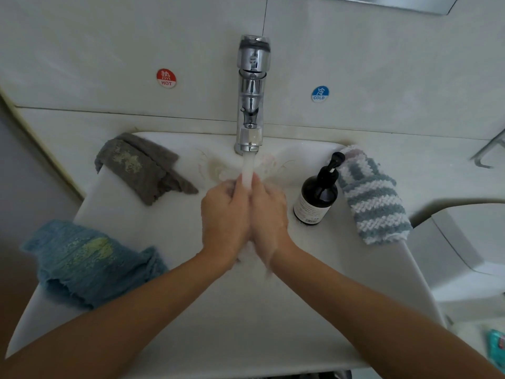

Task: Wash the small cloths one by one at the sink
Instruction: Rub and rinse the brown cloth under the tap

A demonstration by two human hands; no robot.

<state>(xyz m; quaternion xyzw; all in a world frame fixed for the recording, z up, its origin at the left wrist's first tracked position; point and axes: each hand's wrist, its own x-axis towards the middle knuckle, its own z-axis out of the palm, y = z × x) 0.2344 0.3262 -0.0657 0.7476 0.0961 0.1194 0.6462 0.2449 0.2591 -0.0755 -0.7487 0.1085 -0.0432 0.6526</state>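
White, soaked cloth (250,251) sits bunched at centre under the tap stream (248,170), limp and slippery; left hand (225,217) and right hand (269,217) curl round it, best gripped by its bulk.

Pale tiled wall (109,36), perhaps mirror (388,2) above

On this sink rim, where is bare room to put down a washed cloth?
Bare rim lies between the grey cloth and the blue cloth on the left, and on the near right edge of the white sink, below the striped white-and-blue cloth. The far right is crowded: the dark pump bottle stands beside that striped cloth.
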